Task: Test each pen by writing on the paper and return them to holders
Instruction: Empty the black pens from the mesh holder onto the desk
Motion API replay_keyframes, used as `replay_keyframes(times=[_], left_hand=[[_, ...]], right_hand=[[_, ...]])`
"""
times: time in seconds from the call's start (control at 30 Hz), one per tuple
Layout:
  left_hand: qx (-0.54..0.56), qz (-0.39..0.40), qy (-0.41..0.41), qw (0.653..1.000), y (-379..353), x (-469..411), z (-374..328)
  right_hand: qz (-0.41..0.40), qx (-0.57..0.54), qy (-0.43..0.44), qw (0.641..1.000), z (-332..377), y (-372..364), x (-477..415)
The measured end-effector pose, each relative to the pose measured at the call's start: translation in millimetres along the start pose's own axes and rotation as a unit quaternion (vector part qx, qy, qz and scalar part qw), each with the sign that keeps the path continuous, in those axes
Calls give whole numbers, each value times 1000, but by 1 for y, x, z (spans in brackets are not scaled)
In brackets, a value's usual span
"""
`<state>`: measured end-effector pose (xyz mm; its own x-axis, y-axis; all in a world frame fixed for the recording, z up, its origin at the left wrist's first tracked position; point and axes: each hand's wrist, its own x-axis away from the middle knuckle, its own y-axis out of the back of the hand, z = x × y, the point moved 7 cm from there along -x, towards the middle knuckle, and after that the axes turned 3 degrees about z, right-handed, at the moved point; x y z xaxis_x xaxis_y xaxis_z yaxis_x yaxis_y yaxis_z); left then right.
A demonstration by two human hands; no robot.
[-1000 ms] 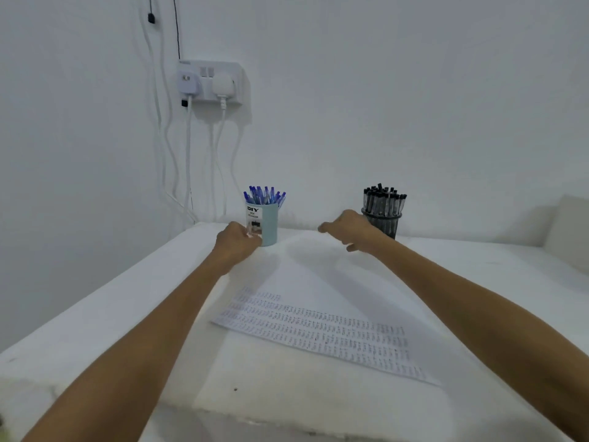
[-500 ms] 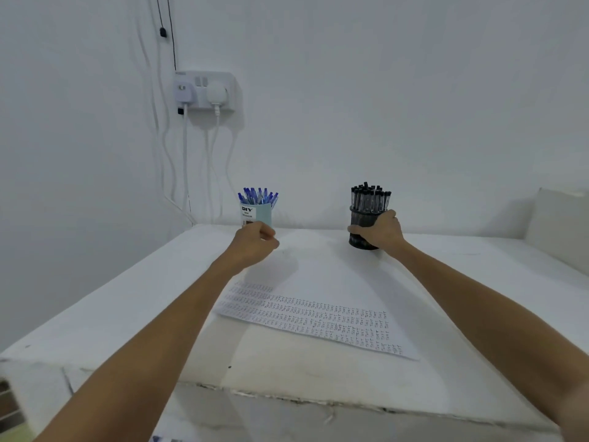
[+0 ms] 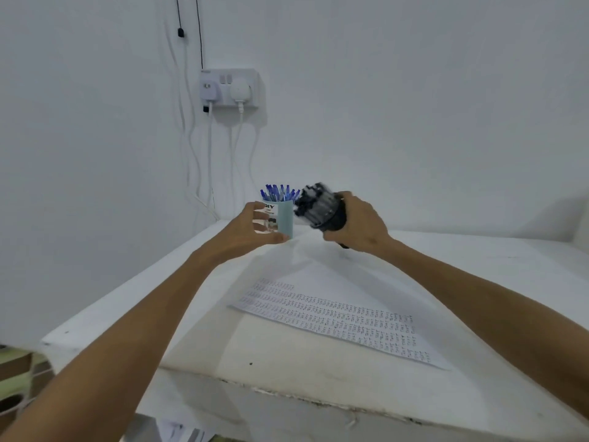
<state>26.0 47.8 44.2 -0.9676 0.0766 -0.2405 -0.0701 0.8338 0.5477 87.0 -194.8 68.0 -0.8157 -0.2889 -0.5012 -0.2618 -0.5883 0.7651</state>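
Mid-frame, right hand (image 3: 360,223) clenches the tilted black holder (image 3: 320,209) — loose pens (image 3: 309,195) could spill; left hand (image 3: 245,232) fingers curl round the light blue holder (image 3: 286,218) — grip mid-wall.

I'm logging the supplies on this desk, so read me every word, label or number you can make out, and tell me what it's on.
"DIY": on the white label of the light blue holder, partly covered by the left hand curled round it.
Smaller print under that: too small to read.
Rows of handwriting on the paper: too small to read.
Black holder, gripped by the right hand: blurred, no text readable.
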Motion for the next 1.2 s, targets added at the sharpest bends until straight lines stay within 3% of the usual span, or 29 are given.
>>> replay_keyframes(times=[0.2, 0.37, 0.53, 0.83, 1.2], left_hand=[[-25, -10, -6, 1000, 28, 19, 23], [-137, -12, -13, 990, 38, 25, 31], [-363, -31, 37, 931, 48, 25, 38], [-383, 26, 100, 918, 43, 6, 34], [-426, 130, 173, 879, 51, 4, 46]], right_hand=[[100, 156, 120, 975, 76, -56, -3], [101, 196, 188, 957, 119, -82, -7], [96, 178, 244, 949, 144, -95, -8], [124, 169, 269, 940, 145, -94, -7], [104, 212, 188, 953, 64, -64, -23]])
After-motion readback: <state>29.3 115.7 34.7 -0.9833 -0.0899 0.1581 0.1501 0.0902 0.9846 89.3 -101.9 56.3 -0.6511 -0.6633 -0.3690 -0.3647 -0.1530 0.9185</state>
